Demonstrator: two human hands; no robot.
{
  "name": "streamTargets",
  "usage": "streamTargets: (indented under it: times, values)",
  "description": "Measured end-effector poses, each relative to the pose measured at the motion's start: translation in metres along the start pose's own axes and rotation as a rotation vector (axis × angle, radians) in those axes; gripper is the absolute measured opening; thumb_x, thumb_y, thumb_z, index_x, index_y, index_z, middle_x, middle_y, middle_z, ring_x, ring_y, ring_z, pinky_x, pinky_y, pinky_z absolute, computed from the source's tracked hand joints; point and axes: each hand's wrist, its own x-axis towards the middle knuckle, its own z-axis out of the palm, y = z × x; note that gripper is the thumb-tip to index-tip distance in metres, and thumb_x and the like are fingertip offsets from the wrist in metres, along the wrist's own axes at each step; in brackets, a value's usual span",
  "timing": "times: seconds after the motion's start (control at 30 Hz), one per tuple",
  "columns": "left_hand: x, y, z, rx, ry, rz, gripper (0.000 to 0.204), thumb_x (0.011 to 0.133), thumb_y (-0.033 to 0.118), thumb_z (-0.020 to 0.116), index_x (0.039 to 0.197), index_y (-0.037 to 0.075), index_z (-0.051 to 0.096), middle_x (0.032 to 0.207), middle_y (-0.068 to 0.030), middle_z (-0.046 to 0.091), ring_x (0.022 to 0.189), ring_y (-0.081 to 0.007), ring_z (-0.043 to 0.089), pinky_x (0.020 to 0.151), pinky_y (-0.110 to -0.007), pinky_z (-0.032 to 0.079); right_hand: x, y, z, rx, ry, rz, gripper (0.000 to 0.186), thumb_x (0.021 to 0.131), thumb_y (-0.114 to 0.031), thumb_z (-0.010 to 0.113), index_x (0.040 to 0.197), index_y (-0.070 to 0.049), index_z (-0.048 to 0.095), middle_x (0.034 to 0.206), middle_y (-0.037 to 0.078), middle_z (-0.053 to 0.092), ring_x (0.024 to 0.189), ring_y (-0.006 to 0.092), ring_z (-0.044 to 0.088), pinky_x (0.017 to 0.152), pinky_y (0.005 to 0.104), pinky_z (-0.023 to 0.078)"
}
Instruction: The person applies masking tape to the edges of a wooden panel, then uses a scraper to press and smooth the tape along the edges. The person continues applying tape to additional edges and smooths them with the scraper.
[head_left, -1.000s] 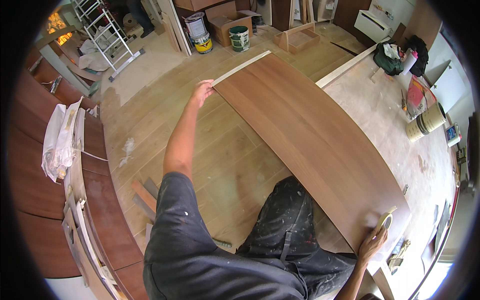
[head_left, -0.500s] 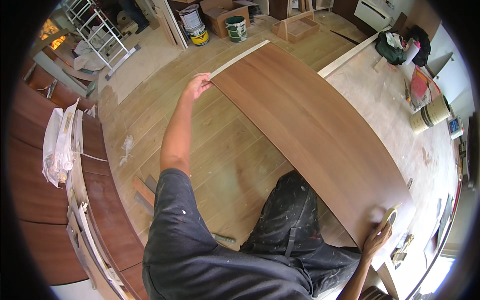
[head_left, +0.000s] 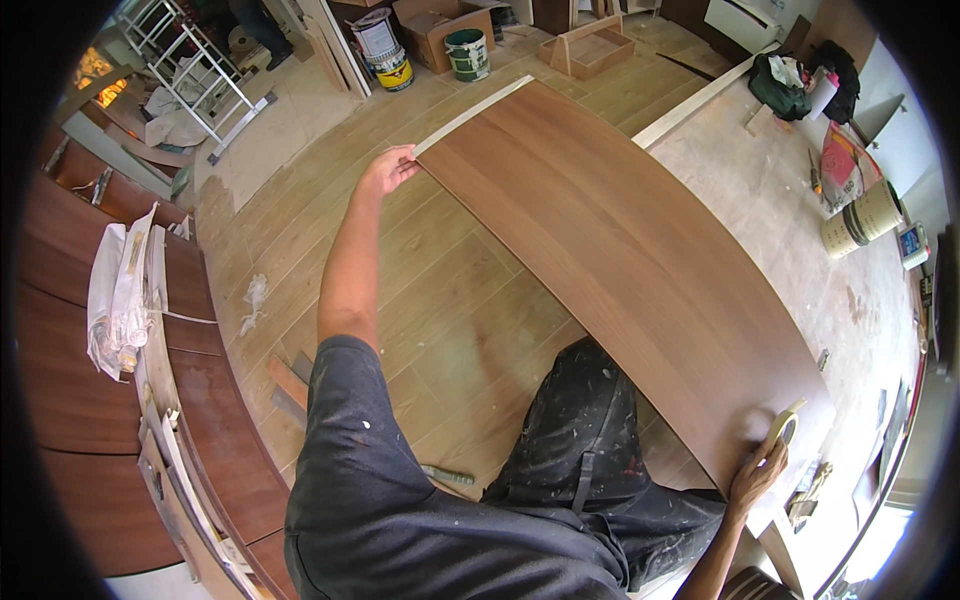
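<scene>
Hands point(head_left: 388, 171) on a brown panel point(head_left: 610, 260)

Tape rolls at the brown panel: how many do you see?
1: the tape roll in the right hand, at the near end of the brown panel. Others may be hidden.

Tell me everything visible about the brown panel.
The panel is long, flat and brown with lengthwise wood grain, a pale strip along its far end. It slants from upper middle to lower right, partly hiding the pale work surface. The left hand touches its far-left corner; the right hand, holding a tape roll, is at its near end.
</scene>
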Motion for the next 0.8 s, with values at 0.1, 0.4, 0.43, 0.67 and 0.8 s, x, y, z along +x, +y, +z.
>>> streamTargets:
  times: [0.1, 0.4, 0.43, 0.67, 0.8]
  values:
    - [0.003, 0.003, 0.002, 0.030, 0.008, -0.017, 0.031, 0.086, -0.006, 0.065, 0.114, 0.005, 0.062, 0.112, -0.0106, 0.067, 0.108, -0.0254, 0.065, 0.108, -0.045, 0.054, 0.000, 0.001, 0.003, -0.017, 0.062, -0.080, 0.037, 0.111, -0.024, 0.048, 0.129, 0.007, 0.058, 0.116, 0.023, 0.062, 0.112, 0.0400, 0.056, 0.098, 0.0492, 0.043]
    - [0.000, 0.004, 0.011, 0.093, 0.027, 0.001, 0.030, 0.084, -0.005, 0.063, 0.112, 0.003, 0.063, 0.114, -0.0116, 0.067, 0.109, -0.0259, 0.065, 0.108, -0.044, 0.054, -0.002, 0.006, 0.004, -0.072, 0.062, -0.049, 0.038, 0.111, -0.026, 0.047, 0.128, 0.006, 0.058, 0.115, 0.023, 0.062, 0.111, 0.0393, 0.056, 0.098, 0.0485, 0.043]
    - [-0.001, 0.005, 0.006, 0.086, 0.016, -0.004, 0.030, 0.084, -0.005, 0.063, 0.113, 0.002, 0.063, 0.116, -0.0123, 0.067, 0.111, -0.0268, 0.065, 0.109, -0.045, 0.053, -0.002, 0.004, 0.003, -0.068, 0.050, -0.042, 0.038, 0.111, -0.026, 0.047, 0.129, 0.006, 0.058, 0.115, 0.023, 0.062, 0.111, 0.0391, 0.056, 0.098, 0.0484, 0.043]
    - [-0.006, 0.007, 0.004, -0.010, -0.027, -0.051, 0.033, 0.085, -0.005, 0.060, 0.118, -0.002, 0.061, 0.128, -0.0176, 0.064, 0.122, -0.0326, 0.061, 0.116, -0.049, 0.048, -0.001, 0.001, -0.001, -0.066, 0.041, -0.027, 0.038, 0.112, -0.027, 0.047, 0.128, 0.005, 0.059, 0.111, 0.021, 0.063, 0.109, 0.0380, 0.057, 0.097, 0.0483, 0.043]
    - [-0.003, 0.005, 0.001, -0.003, -0.007, -0.034, 0.033, 0.085, -0.005, 0.060, 0.118, -0.001, 0.063, 0.124, -0.0167, 0.066, 0.119, -0.0320, 0.063, 0.115, -0.049, 0.049, -0.001, 0.004, 0.002, -0.063, 0.053, -0.060, 0.037, 0.112, -0.027, 0.046, 0.127, 0.005, 0.059, 0.109, 0.021, 0.062, 0.107, 0.0372, 0.056, 0.095, 0.0483, 0.044]
